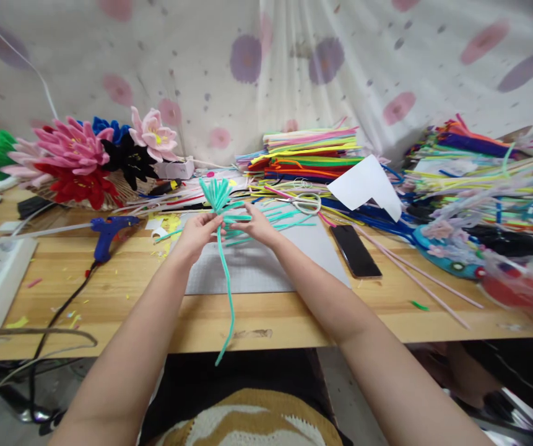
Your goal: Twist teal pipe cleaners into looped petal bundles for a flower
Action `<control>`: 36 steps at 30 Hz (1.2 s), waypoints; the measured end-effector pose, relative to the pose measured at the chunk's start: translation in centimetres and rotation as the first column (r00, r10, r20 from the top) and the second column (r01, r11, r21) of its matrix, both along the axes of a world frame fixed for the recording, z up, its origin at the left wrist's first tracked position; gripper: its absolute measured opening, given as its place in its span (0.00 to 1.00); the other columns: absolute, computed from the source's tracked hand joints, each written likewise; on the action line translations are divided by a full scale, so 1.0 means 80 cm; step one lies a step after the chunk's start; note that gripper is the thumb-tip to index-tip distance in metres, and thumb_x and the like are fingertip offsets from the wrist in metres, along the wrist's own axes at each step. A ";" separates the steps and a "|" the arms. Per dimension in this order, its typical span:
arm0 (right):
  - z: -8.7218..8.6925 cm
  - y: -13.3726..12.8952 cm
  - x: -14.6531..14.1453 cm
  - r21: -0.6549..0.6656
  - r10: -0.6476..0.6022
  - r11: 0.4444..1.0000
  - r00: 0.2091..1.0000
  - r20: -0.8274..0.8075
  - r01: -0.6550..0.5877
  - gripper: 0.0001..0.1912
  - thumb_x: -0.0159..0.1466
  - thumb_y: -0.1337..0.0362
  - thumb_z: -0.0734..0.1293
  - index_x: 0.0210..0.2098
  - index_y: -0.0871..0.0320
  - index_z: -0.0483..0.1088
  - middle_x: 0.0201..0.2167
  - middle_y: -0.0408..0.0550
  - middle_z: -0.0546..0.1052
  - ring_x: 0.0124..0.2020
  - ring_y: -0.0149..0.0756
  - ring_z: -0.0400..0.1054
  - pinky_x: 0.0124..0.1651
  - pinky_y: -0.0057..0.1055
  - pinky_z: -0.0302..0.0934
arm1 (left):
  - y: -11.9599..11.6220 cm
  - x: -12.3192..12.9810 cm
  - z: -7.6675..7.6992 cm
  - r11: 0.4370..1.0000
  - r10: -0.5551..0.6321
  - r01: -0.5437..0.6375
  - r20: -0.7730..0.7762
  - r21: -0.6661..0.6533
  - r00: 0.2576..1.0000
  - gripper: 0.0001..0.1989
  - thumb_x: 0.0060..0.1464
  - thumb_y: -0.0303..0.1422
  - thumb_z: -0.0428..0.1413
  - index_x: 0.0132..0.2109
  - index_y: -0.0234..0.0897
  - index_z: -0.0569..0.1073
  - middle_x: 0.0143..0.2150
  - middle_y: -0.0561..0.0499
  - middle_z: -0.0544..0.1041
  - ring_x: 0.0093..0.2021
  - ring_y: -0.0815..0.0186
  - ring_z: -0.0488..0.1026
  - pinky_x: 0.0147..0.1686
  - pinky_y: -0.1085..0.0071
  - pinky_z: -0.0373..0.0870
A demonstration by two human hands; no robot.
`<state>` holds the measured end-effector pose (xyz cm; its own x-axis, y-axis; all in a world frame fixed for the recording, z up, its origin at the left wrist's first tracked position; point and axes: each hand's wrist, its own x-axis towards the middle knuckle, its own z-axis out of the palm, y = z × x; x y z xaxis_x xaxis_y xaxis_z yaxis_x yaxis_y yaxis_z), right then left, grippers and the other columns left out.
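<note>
The left hand (197,236) is clamped on a teal bundle of fuzzy stems (216,194), thumb and fingers pinching it at the gathered base. The right hand (262,226) is just beside it, fingers around short teal strands that reach sideways from the base — whether they grip them, I cannot tell. The bundle sits between the two hands, held above a grey mat (266,272), its tuft rising beyond the left fingertips. That tuft fans out upward, toward the back of the table (136,310). One long teal stem (227,279) hangs from the pinch toward the person, curving a little, so the long axis runs roughly from back to front.

Under and beyond the right hand, loose teal stems (289,217) lie crosswise on the mat, near scissors (307,203). A black phone (355,251) lies to the right, a blue glue gun (106,238) to the left. Farther back are fuzzy flowers (75,147) at left and stacked coloured stems (312,152) — many colours, mostly lying sideways.
</note>
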<state>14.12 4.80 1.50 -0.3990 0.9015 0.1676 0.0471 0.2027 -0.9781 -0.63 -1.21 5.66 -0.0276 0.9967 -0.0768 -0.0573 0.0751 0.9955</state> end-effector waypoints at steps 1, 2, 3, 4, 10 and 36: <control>0.003 0.000 0.002 0.026 -0.065 0.998 0.996 0.057 0.064 0.31 0.44 0.64 0.71 0.47 0.58 0.60 0.30 0.41 0.72 0.33 0.31 0.67 0.40 0.30 0.61 | 0.001 0.000 -0.002 0.999 0.050 -0.049 -0.029 0.009 0.998 0.14 0.40 0.38 0.60 0.28 0.32 0.68 0.25 0.53 0.68 0.23 0.73 0.66 0.22 0.75 0.67; 0.006 0.000 0.006 0.050 -0.104 0.994 0.989 0.110 0.099 0.34 0.44 0.65 0.71 0.50 0.57 0.58 0.28 0.40 0.71 0.32 0.31 0.68 0.39 0.30 0.61 | 0.002 0.001 -0.005 0.995 0.100 -0.099 -0.056 0.022 0.993 0.13 0.41 0.38 0.59 0.28 0.32 0.67 0.26 0.53 0.68 0.24 0.73 0.66 0.21 0.75 0.67; 0.009 -0.002 0.010 0.072 -0.118 0.992 0.981 0.154 0.108 0.36 0.45 0.64 0.71 0.52 0.57 0.56 0.26 0.38 0.71 0.31 0.32 0.68 0.38 0.30 0.61 | 0.003 0.003 -0.008 0.989 0.144 -0.142 -0.079 0.033 0.986 0.11 0.43 0.36 0.58 0.29 0.33 0.67 0.26 0.53 0.68 0.25 0.72 0.67 0.21 0.75 0.67; 0.012 -0.004 0.014 0.089 -0.114 0.991 0.975 0.189 0.099 0.37 0.46 0.64 0.70 0.53 0.56 0.55 0.24 0.37 0.71 0.30 0.32 0.68 0.37 0.30 0.60 | 0.004 0.006 -0.011 0.983 0.181 -0.177 -0.095 0.042 0.979 0.10 0.44 0.35 0.57 0.29 0.33 0.66 0.25 0.53 0.68 0.25 0.71 0.68 0.21 0.75 0.67; 0.031 -0.027 0.034 0.159 -0.136 0.982 0.962 0.236 0.100 0.35 0.50 0.66 0.67 0.56 0.55 0.51 0.23 0.37 0.73 0.28 0.31 0.68 0.36 0.30 0.59 | 0.012 0.019 -0.030 0.947 0.319 -0.310 -0.148 0.080 0.936 0.06 0.44 0.30 0.55 0.30 0.35 0.64 0.22 0.55 0.67 0.24 0.68 0.70 0.17 0.75 0.65; 0.029 -0.014 0.032 -0.245 0.151 0.963 0.979 0.137 -0.114 0.19 0.43 0.73 0.71 0.33 0.59 0.64 0.23 0.40 0.74 0.25 0.28 0.68 0.28 0.26 0.64 | -0.004 0.034 -0.055 0.996 0.088 -0.079 -0.196 0.052 0.977 0.17 0.40 0.29 0.59 0.39 0.35 0.64 0.24 0.55 0.72 0.24 0.69 0.72 0.24 0.73 0.68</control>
<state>16.65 3.66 3.82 -0.5221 0.8452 -0.1142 0.1882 -0.0165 -0.9820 2.07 -1.51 1.23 -0.1212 0.9925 -0.0185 0.1373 0.0352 0.9899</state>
